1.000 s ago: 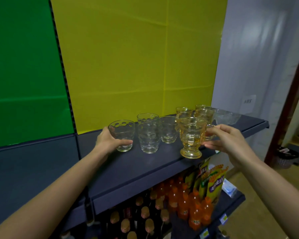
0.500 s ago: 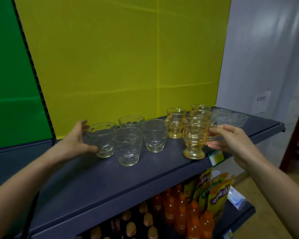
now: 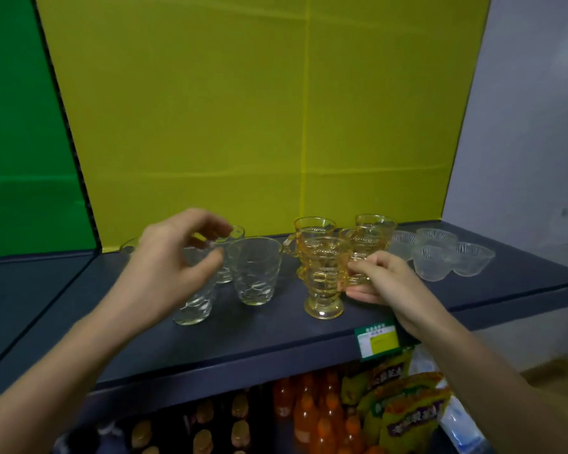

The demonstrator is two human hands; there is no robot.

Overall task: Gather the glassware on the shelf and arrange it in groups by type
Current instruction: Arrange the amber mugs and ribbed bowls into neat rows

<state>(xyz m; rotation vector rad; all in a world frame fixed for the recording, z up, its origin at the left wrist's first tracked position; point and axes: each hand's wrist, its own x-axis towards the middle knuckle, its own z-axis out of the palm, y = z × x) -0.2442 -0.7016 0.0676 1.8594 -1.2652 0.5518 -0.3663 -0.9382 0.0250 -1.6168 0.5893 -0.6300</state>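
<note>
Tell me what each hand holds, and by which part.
The right hand pinches the front amber mug at mid-height, on its right side as seen. The left hand hovers over the clear tumblers, holding nothing.

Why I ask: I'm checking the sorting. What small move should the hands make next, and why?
Probably the right hand should slide the front amber mug back against the three amber mugs behind it: it holds that mug's side, and the mug stands forward, nearest the shelf edge.

Dark shelf (image 3: 276, 342); tumblers (image 3: 256, 273), mugs (image 3: 323, 276), bowls (image 3: 430, 267)
</note>
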